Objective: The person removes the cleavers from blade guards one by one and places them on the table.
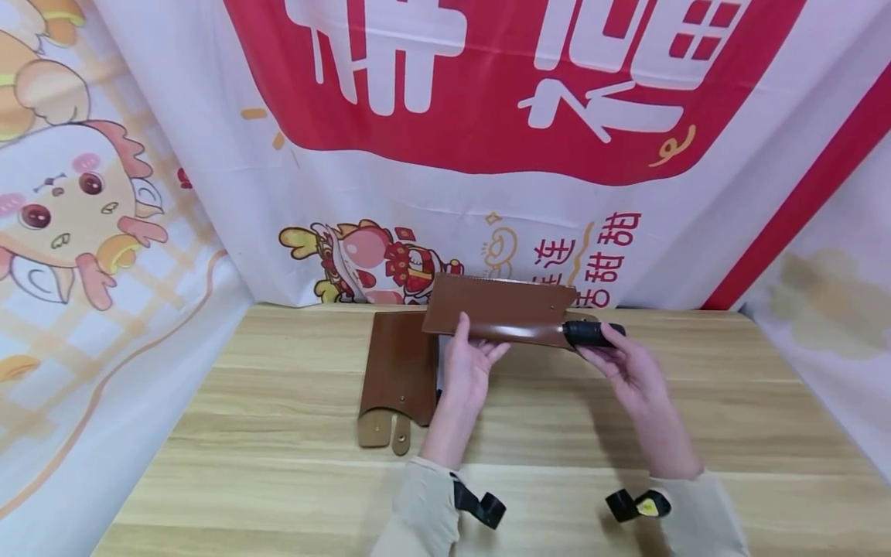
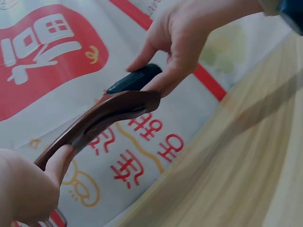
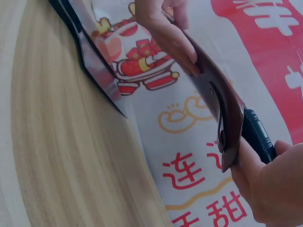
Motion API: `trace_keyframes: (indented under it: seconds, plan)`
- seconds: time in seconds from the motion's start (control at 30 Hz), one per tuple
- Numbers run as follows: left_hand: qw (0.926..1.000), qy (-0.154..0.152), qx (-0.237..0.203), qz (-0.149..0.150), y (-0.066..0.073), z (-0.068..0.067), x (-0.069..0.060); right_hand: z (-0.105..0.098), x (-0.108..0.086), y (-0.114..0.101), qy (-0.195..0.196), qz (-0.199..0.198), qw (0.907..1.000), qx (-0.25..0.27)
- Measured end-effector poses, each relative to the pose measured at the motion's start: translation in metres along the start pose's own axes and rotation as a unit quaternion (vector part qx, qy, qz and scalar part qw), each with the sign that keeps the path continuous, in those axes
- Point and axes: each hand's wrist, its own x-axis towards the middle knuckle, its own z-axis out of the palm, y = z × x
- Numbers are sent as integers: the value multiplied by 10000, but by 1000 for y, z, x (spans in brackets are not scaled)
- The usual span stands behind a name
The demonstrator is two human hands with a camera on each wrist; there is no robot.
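Observation:
A brown leather knife sheath (image 1: 497, 305) is held up above the table, with a black knife handle (image 1: 593, 333) sticking out of its right end. The blade is hidden inside the sheath. My left hand (image 1: 469, 367) grips the sheath near its left end, thumb on the front and fingers underneath. My right hand (image 1: 633, 371) pinches the handle and touches the sheath's end with its fingers, as the left wrist view also shows. A second brown sheath (image 1: 400, 367) lies flat on the table, left of my left hand, its strap tabs loose.
Beside the second sheath lies another knife (image 3: 97, 64) with a black handle, mostly hidden by my left arm in the head view. The wooden table (image 1: 278, 464) ends at a printed cloth (image 1: 390, 186) behind, and cloth hangs at both sides.

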Motion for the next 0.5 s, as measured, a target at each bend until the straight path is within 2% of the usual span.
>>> trace_keyframes:
  seconds: [0.13,0.33,0.4,0.5]
  plan:
    - [9983,439,-123,357,12,-4,2,5,0,4,164,-110,9998,-65]
    - [9908,1188,-422,483,19,-8,1,9,-2,7,212,-140,9996,-83]
    - [9877,1353,-572,537,20,-10,1,10,-2,7,271,-141,9995,-51]
    - [9851,1432,-779,546,22,-12,1,10,-4,6,290,-216,9993,53]
